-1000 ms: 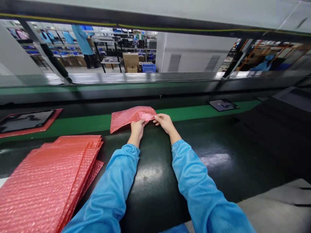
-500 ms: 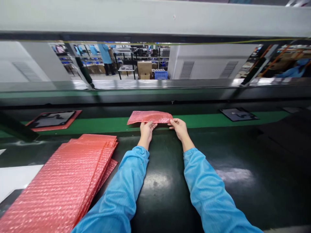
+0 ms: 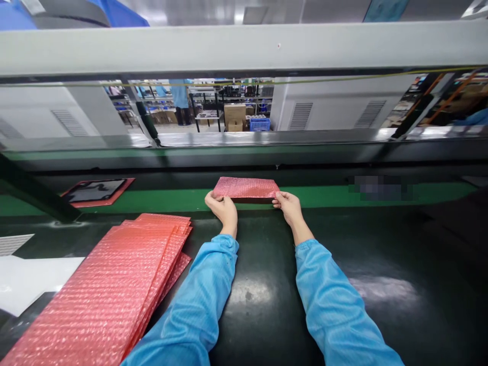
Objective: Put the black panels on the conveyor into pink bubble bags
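Observation:
A pink bubble wrap bag [image 3: 247, 187] is stretched between my two hands over the green strip [image 3: 171, 200]. My left hand [image 3: 224, 209] is closed on its near left corner. At the near right corner, my right hand [image 3: 288, 206] pinches the bag between thumb and fingers. The long near edge faces me, and a dark gap shows just beneath it. Whether anything is inside the bag cannot be made out. To the left of my left arm lies a fanned stack of pink bubble wrap bags [image 3: 110, 284] on the dark table [image 3: 263, 325].
A flat dark-framed panel [image 3: 97, 191] lies on a pink bag at the far left. Another item [image 3: 381, 188] at the right is blurred. White sheets [image 3: 38, 277] lie left of the stack. A green post [image 3: 38, 188] rises at the left; a grey beam [image 3: 244, 48] crosses above.
My left hand has shifted from the middle of the bag's near edge to its left corner. The bag now looks flatter and straighter. The camera view has tilted up slightly.

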A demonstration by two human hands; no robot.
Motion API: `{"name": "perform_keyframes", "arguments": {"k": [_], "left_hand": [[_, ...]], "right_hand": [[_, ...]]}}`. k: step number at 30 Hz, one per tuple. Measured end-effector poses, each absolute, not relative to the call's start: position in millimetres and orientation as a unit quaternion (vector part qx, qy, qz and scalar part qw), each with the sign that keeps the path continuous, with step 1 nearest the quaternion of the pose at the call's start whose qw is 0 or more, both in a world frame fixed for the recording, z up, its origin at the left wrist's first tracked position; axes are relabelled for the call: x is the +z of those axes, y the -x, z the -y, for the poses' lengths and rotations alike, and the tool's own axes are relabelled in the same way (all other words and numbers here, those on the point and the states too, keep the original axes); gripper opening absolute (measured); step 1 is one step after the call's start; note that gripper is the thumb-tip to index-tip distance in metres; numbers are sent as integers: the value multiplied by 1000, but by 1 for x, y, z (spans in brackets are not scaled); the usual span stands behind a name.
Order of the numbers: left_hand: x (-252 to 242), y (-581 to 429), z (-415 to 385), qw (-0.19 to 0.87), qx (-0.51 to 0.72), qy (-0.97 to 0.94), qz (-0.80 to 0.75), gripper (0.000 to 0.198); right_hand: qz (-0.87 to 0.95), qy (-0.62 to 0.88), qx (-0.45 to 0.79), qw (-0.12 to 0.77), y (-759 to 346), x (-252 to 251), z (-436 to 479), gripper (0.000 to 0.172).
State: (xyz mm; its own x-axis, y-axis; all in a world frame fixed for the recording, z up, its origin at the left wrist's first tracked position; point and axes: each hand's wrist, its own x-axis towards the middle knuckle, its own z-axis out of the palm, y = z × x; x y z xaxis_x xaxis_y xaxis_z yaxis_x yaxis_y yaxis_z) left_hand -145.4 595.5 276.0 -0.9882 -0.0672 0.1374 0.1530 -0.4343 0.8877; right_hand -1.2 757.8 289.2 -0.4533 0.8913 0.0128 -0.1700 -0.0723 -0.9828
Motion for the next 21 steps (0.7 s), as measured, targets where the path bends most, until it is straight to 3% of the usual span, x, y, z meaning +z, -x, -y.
{"name": "perform_keyframes", "arguments": {"k": [5,12,21], "left_hand": [[279,125,-601,149,-659,328,660,33],[264,94,-618,6,-376,503,778,50],[270,88,-615,-2,-312,509,802,43]], "right_hand": [[548,325,664,391,0,290,-762,15],[599,358,612,373,3,291,-759,25],[670,411,503,360,7,284,-756,13]]}}
